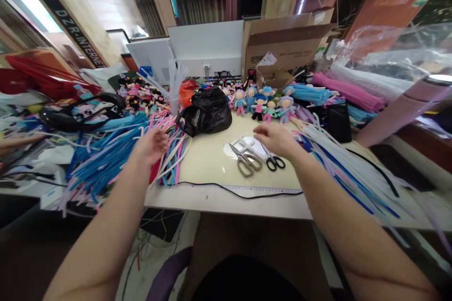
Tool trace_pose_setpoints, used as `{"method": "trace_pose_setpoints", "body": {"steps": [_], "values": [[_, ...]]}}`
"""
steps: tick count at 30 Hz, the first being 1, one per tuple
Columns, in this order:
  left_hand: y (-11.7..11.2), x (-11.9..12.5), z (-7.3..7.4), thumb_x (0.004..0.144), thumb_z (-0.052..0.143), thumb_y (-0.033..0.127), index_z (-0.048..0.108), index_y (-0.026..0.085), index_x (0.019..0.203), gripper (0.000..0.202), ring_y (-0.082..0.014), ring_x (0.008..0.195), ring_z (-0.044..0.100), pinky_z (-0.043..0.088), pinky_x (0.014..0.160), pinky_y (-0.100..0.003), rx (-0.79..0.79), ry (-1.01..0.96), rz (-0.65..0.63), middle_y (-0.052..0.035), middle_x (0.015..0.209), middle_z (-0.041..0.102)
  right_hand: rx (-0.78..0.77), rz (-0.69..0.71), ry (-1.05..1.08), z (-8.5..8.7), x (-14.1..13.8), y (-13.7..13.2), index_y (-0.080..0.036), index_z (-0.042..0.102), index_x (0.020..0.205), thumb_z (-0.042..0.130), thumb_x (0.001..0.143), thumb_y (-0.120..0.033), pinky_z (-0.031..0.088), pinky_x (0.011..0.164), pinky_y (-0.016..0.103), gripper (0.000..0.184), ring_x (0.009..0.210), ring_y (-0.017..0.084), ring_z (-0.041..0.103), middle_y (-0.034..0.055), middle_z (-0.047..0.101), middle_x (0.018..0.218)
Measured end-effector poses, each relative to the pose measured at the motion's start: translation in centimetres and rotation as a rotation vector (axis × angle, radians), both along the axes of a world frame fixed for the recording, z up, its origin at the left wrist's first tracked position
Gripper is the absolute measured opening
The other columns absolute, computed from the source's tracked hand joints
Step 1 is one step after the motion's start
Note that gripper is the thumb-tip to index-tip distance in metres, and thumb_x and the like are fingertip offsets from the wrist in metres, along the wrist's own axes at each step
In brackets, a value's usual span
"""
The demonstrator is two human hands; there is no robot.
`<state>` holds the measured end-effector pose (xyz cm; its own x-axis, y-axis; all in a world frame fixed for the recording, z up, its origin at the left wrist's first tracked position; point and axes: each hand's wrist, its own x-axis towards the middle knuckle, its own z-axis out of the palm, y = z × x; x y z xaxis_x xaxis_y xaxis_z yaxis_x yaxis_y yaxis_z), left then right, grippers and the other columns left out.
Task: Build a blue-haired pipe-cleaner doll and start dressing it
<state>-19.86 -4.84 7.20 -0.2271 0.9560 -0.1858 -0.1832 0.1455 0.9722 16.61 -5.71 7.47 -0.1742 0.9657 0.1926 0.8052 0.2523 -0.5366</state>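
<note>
My left hand (152,145) rests on a heap of blue, pink and white pipe cleaners (113,155) at the left of the table, fingers curled down onto them; what it grips, if anything, is hidden. My right hand (274,138) hovers palm down over the middle of the table, fingers loosely spread, just above two pairs of scissors: a beige-handled pair (246,161) and a black-handled pair (272,160). It holds nothing visible. A second heap of white and blue pipe cleaners (339,164) lies right beside that wrist.
A black plastic bag (206,112) sits behind the scissors. Several small pipe-cleaner dolls (263,103) stand in a row at the back. A cardboard box (282,47), pink bundles (349,91), a black cable (240,192) along the front edge.
</note>
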Motion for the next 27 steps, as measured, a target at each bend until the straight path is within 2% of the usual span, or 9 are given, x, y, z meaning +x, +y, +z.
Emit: {"method": "trace_pose_setpoints", "body": {"steps": [3,5,8,10,14,17,21,23,27], "values": [[0.4,6.4,-1.5,0.073,0.068,0.03,0.059,0.015,0.076,0.017,-0.0083,0.046,0.051,0.035,0.047,-0.021,-0.036,0.106,-0.207,-0.0003,0.062,0.063,-0.156,-0.084,-0.268,-3.9,-0.1,1.9,-0.018,0.068,0.102,0.054,0.085,-0.028,0.044,0.081,0.032,0.024,0.096,0.023,0.062,0.0107,0.07,0.103],[0.7,10.4,-2.3,0.067,0.072,0.032,0.062,0.015,0.073,0.021,-0.0093,0.05,0.055,0.035,0.048,-0.021,0.006,0.212,-0.388,-0.0039,0.066,0.067,-0.22,-0.106,-0.32,-5.6,-0.4,2.6,-0.017,0.068,0.1,0.057,0.082,-0.031,0.044,0.079,0.032,0.026,0.098,0.026,0.062,0.014,0.069,0.105],[1.7,14.7,-3.2,0.067,0.072,0.034,0.063,0.015,0.068,0.021,-0.0093,0.05,0.054,0.032,0.047,-0.021,0.058,0.225,-0.5,-0.0055,0.065,0.066,-0.258,-0.117,-0.321,-7.2,-0.7,3.4,-0.015,0.069,0.096,0.062,0.076,-0.027,0.044,0.076,0.032,0.024,0.098,0.027,0.062,0.016,0.068,0.106],[2.8,16.2,-3.6,0.067,0.071,0.034,0.064,0.015,0.068,0.021,-0.0093,0.051,0.055,0.032,0.047,-0.021,0.067,0.191,-0.49,-0.0055,0.066,0.066,-0.271,-0.13,-0.299,-7.7,-0.3,4.0,-0.016,0.069,0.093,0.061,0.075,-0.021,0.044,0.074,0.031,0.02,0.095,0.026,0.063,0.0154,0.069,0.102],[5.4,17.6,-4.2,0.067,0.07,0.036,0.063,0.017,0.073,0.022,-0.0081,0.052,0.053,0.032,0.047,-0.02,0.07,-0.002,-0.275,-0.0023,0.068,0.065,-0.249,-0.17,-0.198,-7.0,1.1,5.2,-0.017,0.067,0.087,0.056,0.078,-0.023,0.043,0.071,0.029,0.016,0.087,0.022,0.063,0.0109,0.07,0.093],[6.6,18.5,-4.7,0.066,0.07,0.036,0.062,0.017,0.074,0.022,-0.0075,0.052,0.052,0.033,0.048,-0.02,0.053,-0.123,-0.173,-0.0001,0.066,0.062,-0.241,-0.127,0.251,-6.1,1.5,5.6,-0.018,0.065,0.085,0.054,0.08,-0.03,0.043,0.063,0.025,0.017,0.072,0.015,0.06,0.0035,0.068,0.081],[6.6,19.8,-6.1,0.067,0.07,0.038,0.067,0.016,0.078,0.024,-0.008,0.056,0.053,0.034,0.051,-0.02,0.093,-0.086,-0.254,-0.0015,0.07,0.064,-0.403,0.065,1.086,-6.2,0.9,5.1,-0.017,0.064,0.083,0.068,0.07,-0.041,0.038,0.053,0.023,0.028,0.055,0.01,0.05,-0.002,0.06,0.067],[6.3,20.2,-6.9,0.07,0.068,0.038,0.07,0.017,0.08,0.024,-0.0086,0.06,0.053,0.036,0.055,-0.021,0.15,-0.022,-0.283,-0.0018,0.072,0.064,-0.473,0.119,1.26,-6.6,0.6,4.7,-0.017,0.065,0.084,0.074,0.066,-0.043,0.039,0.054,0.023,0.032,0.057,0.009,0.051,-0.0015,0.061,0.069],[5.7,20.2,-8.1,0.07,0.07,0.035,0.072,0.018,0.08,0.021,-0.0104,0.063,0.053,0.039,0.062,-0.024,0.181,0.044,-0.261,-0.0012,0.07,0.065,-0.53,0.139,1.396,-7.2,0.5,4.4,-0.018,0.066,0.082,0.078,0.064,-0.042,0.04,0.056,0.023,0.032,0.06,0.01,0.053,-0.0009,0.061,0.069]]}}
